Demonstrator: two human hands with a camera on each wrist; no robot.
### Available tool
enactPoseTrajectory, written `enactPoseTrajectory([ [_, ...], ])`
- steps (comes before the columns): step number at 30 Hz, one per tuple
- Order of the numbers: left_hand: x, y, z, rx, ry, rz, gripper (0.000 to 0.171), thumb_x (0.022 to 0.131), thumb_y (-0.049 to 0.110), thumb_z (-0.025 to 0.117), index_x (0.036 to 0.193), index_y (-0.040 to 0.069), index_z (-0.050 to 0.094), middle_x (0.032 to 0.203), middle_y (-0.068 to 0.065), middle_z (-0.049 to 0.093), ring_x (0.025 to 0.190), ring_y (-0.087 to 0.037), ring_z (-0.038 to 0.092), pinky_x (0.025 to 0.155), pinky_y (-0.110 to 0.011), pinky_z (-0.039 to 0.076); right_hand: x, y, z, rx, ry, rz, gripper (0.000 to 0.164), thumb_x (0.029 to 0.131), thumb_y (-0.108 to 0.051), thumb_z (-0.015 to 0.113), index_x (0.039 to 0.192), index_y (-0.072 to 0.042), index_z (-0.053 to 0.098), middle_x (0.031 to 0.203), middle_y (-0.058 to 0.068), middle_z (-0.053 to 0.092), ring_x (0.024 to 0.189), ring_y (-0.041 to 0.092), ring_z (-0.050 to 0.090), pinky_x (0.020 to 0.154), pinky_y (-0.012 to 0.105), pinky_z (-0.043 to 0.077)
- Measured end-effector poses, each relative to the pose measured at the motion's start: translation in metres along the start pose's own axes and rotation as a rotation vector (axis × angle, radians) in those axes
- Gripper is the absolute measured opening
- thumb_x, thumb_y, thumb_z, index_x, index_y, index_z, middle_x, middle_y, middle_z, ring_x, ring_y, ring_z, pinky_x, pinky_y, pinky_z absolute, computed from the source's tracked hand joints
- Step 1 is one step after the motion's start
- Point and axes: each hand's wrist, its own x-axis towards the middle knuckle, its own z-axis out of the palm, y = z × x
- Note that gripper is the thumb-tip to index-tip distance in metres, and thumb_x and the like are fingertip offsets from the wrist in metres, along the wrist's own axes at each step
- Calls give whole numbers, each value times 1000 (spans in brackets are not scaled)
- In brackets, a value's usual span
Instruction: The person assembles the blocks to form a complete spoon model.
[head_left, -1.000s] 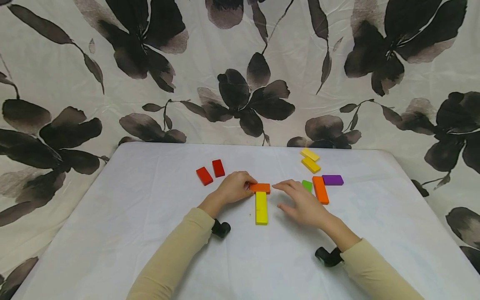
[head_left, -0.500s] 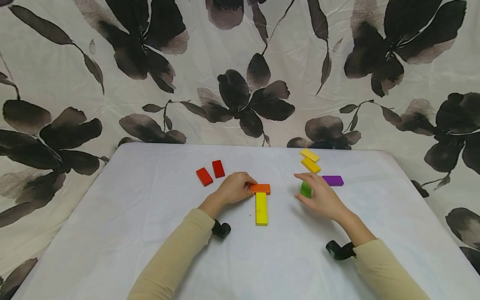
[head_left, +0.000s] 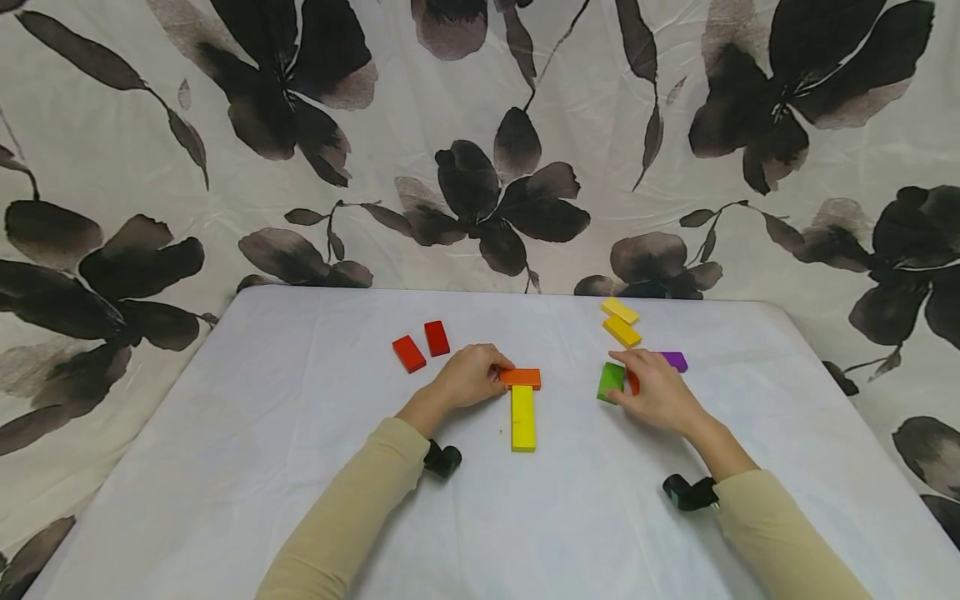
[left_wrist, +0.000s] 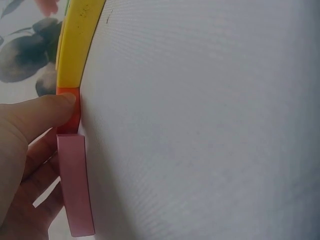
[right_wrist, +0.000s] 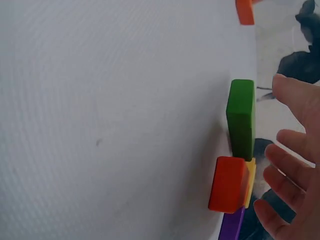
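Left hand (head_left: 468, 375) pinches an orange cuboid (head_left: 522, 379); right hand (head_left: 657, 390), fingers parted, holds nothing.
Right of the orange cuboid: green cuboid (head_left: 611, 382); purple cuboid (head_left: 676, 362), partly hidden by the right hand.

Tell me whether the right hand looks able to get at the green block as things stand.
Probably yes: the right hand is close by, open and holding nothing, and nothing lies on the green block. The orange block next to it might crowd one side.

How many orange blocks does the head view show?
2: one orange block pinched by the left hand, another orange block partly covered by the right hand. Others may be hidden.
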Motion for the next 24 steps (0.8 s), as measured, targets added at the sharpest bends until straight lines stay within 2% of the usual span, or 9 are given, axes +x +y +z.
enactPoseTrajectory([
  [10, 1, -3, 2, 5, 3, 13, 30, 79, 19, 72, 109, 16, 70, 93, 3, 62, 81, -14, 50, 75, -21, 46, 0, 2, 4, -114, -65, 36, 60, 77, -33, 70, 127, -3, 53, 123, 22, 53, 112, 41, 46, 82, 55, 38],
  [18, 0, -2, 3, -4, -1, 5, 31, 79, 19, 72, 110, 16, 69, 98, 2, 63, 85, -14, 51, 81, -23, 48, 0, -3, 4, -156, -90, 54, 62, 77, -36, 71, 127, -4, 53, 123, 21, 52, 112, 39, 44, 83, 55, 37],
  [24, 0, -2, 3, 7, 0, 4, 30, 79, 19, 72, 109, 16, 69, 97, 2, 62, 84, -14, 50, 80, -22, 47, 1, -4, 3, -165, -97, 58, 62, 77, -36, 71, 126, -4, 54, 122, 21, 53, 111, 39, 44, 80, 53, 37],
])
